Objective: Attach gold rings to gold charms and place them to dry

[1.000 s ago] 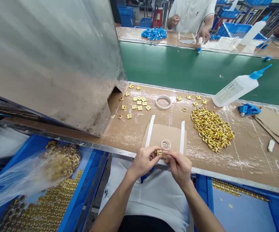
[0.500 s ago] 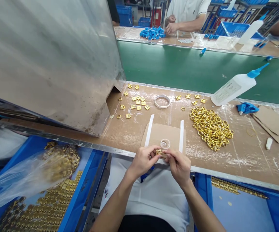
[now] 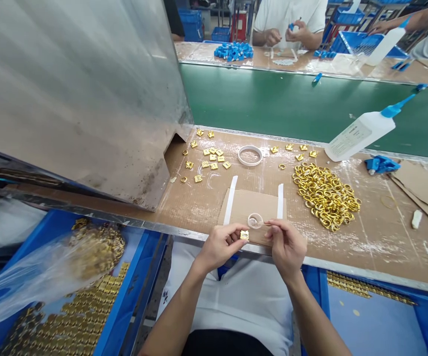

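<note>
My left hand (image 3: 219,245) pinches a small square gold-coloured piece (image 3: 244,235) with an opening in its face, just above the bench edge. My right hand (image 3: 289,245) is closed on a thin stick-like tool (image 3: 267,225), whose tip reaches the small clear round dish (image 3: 250,222). Most of the tool is hidden by my fingers. Under the dish lies a cardboard sheet (image 3: 256,200) held by two white tape strips. Right of it is a heap of gold rings (image 3: 325,198). Several square gold pieces (image 3: 213,158) lie to the left, with more behind.
A metal panel (image 3: 80,99) walls off the left. A white tape roll (image 3: 250,148) and a tilted squeeze bottle (image 3: 362,134) stand at the back. Blue trays of gold parts (image 3: 76,316) flank my lap. Across the green belt (image 3: 258,89), a co-worker (image 3: 288,24) handles blue parts.
My right hand has moved right, away from the gold piece, and its tool tip is now at the dish. The gold piece's face is turned more into view. The co-worker's hands have lifted and moved right.
</note>
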Demonstrator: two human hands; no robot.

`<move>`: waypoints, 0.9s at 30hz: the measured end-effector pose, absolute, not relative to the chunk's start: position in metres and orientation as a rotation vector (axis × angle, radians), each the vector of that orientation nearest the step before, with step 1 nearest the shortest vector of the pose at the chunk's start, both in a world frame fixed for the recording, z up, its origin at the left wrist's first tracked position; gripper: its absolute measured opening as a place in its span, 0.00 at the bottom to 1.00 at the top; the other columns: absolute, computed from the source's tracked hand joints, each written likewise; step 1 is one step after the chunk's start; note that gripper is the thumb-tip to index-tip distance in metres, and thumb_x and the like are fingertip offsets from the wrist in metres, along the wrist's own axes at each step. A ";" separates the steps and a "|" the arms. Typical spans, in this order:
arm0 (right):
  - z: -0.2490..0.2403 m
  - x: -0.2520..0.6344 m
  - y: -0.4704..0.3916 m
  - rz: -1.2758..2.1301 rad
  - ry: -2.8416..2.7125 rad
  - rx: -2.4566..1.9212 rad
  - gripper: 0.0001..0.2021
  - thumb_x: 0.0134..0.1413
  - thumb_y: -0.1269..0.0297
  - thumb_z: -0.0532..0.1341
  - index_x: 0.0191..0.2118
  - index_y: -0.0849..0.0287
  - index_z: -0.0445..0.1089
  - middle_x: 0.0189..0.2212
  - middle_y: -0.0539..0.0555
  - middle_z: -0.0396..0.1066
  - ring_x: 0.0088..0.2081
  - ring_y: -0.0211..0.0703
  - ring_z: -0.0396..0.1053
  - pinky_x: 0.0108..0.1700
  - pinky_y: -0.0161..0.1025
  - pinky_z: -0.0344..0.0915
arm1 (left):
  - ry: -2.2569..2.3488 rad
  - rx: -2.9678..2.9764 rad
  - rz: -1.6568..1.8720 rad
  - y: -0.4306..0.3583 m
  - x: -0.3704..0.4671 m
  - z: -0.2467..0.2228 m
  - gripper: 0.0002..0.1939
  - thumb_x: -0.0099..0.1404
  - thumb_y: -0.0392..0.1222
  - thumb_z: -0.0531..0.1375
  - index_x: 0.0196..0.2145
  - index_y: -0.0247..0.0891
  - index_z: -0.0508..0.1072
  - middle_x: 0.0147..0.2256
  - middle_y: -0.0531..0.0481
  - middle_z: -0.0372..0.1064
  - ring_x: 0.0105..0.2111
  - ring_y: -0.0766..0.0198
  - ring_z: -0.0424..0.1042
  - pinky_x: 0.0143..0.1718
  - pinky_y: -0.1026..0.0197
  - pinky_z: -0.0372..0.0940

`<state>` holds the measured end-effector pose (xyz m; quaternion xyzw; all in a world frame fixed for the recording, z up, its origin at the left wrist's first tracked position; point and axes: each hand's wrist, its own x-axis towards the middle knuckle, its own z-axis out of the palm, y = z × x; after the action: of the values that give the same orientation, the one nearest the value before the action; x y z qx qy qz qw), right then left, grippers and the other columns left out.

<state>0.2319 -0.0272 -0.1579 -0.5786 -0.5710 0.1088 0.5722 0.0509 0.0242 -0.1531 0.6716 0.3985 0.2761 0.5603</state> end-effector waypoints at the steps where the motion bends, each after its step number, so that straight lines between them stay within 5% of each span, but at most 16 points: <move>1: -0.157 0.233 -0.026 0.217 -1.351 -1.370 0.09 0.69 0.69 0.58 0.39 0.55 0.75 0.25 0.50 0.74 0.23 0.39 0.71 0.27 0.36 0.70 | 0.925 1.553 0.649 0.025 0.050 -0.154 0.14 0.63 0.44 0.64 0.44 0.34 0.80 0.24 0.54 0.69 0.23 0.69 0.65 0.25 0.68 0.63; 6: -0.155 0.230 -0.020 0.190 -1.466 -1.411 0.09 0.69 0.69 0.58 0.39 0.55 0.76 0.32 0.53 0.74 0.24 0.38 0.70 0.25 0.35 0.69 | 0.886 1.457 0.705 0.027 0.045 -0.157 0.16 0.61 0.45 0.65 0.43 0.33 0.80 0.25 0.54 0.68 0.24 0.69 0.66 0.26 0.68 0.63; 27: -0.159 0.229 -0.021 0.234 -1.463 -1.451 0.09 0.69 0.70 0.58 0.40 0.56 0.76 0.32 0.52 0.72 0.25 0.38 0.69 0.26 0.35 0.68 | 0.938 1.554 0.696 0.025 0.048 -0.156 0.12 0.62 0.41 0.63 0.41 0.34 0.80 0.25 0.52 0.73 0.25 0.67 0.70 0.27 0.67 0.65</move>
<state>0.2285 -0.0208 -0.1589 -0.6024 -0.6072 0.0971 0.5090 0.0477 0.0251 -0.1555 0.6602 0.3986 0.2957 0.5638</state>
